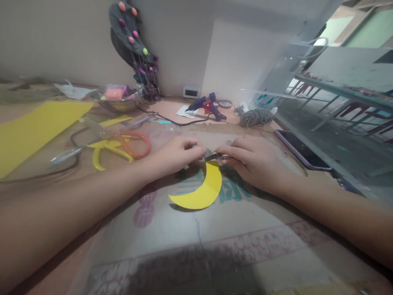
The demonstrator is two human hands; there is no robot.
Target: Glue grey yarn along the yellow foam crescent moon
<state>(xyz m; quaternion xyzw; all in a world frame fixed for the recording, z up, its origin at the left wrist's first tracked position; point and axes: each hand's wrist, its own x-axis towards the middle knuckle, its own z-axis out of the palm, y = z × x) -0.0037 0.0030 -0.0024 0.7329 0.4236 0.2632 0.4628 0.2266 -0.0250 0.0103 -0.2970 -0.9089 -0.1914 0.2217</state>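
Crescent [211, 190], yellow, on a printed board [123, 241], front and centre in plain view, with a shadow along the near edge, hence perhaps a slight lift. Upper tip right at a dark tool [216, 156], pinched between thumb and fingers of the right grip [250, 153], probably for fine control. Left grip [179, 155] pressed together too, thumb against finger, seemingly on a grey bit [208, 152], too blurred to name; apparently there for steadiness, close to the tool. Glue gun [207, 106] at the back of the counter [168, 104], red light on, nozzle over a white sheet [184, 114], likely against drips. Orange scissors [125, 146] and yellow-handled tool [106, 148] off to the left, within reach, presumably so as not to crowd the middle. Phone [302, 149] on the right, near grey yarn [256, 117], apparently set aside.
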